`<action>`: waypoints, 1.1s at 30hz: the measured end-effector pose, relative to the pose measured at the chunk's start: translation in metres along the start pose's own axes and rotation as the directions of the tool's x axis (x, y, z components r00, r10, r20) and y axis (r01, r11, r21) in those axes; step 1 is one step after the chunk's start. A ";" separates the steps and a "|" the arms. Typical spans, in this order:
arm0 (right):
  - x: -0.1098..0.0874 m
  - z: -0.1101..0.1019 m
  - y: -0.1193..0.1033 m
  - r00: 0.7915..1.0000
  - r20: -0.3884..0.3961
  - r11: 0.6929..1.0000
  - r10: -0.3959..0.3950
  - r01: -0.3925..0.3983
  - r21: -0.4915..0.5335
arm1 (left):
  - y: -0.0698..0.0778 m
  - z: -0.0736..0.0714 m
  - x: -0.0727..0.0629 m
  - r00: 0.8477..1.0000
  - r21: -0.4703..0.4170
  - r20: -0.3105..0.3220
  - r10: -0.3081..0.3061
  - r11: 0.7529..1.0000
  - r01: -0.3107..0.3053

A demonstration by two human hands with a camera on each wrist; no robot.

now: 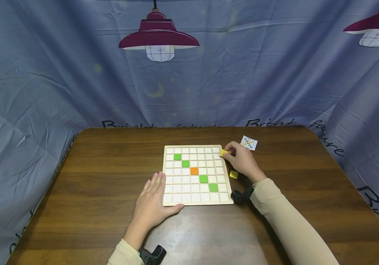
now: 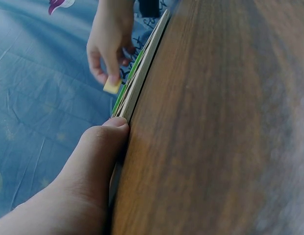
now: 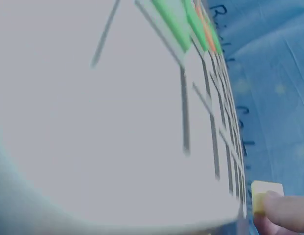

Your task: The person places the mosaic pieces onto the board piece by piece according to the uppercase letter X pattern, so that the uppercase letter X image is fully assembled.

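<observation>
A square wooden grid board [image 1: 196, 148] lies on the table, its cells mostly white. Several green tiles [image 1: 203, 179] and one orange tile [image 1: 194, 170] form a diagonal on it. My left hand [image 1: 154, 206] rests along the board's left edge, fingers straight, with the thumb at the near edge. Between thumb and fingers my right hand [image 1: 242, 159] pinches a yellow tile [image 1: 224, 152] over the board's far right corner. In the right wrist view the yellow tile [image 3: 267, 191] shows between the fingertips. Another yellow tile [image 1: 234, 174] lies right of the board, below the right hand.
A small card [image 1: 249, 142] printed with a coloured grid lies beyond the right hand. The brown wooden table [image 1: 109, 165] reaches back to a blue curtain [image 1: 225, 73]. Black wrist devices [image 1: 153, 255] sit at both wrists.
</observation>
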State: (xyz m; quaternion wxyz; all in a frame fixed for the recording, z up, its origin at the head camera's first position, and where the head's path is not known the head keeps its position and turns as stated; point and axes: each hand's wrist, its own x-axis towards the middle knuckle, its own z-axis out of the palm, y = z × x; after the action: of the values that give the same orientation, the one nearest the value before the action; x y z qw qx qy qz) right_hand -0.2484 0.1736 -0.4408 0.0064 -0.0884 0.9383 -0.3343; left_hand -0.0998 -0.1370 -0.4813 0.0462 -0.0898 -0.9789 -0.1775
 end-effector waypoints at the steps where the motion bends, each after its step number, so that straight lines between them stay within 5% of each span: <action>1: 0.002 0.003 -0.004 1.000 0.023 1.000 -0.002 0.002 0.011 | 0.000 0.000 0.000 1.000 -0.002 0.000 -0.001 1.000 0.001; 15: 0.008 0.023 -0.024 0.983 0.156 0.989 -0.095 0.111 -0.097 | 0.001 0.002 0.001 1.000 -0.002 -0.002 -0.004 1.000 0.004; 23: -0.009 0.003 -0.020 0.978 0.163 0.984 -0.132 0.149 -0.094 | 0.000 0.002 0.000 1.000 -0.001 -0.008 -0.003 1.000 0.003; 33: -0.044 -0.026 0.009 0.977 0.200 0.951 -0.078 0.133 -0.278 | -0.001 0.001 0.001 1.000 -0.003 -0.007 -0.006 1.000 0.006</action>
State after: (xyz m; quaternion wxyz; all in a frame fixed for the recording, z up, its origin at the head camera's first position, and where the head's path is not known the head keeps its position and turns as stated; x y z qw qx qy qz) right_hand -0.2084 0.2047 -0.4285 0.0635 -0.1695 0.9663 -0.1831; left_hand -0.1005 -0.1371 -0.4826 0.0489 -0.0864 -0.9788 -0.1793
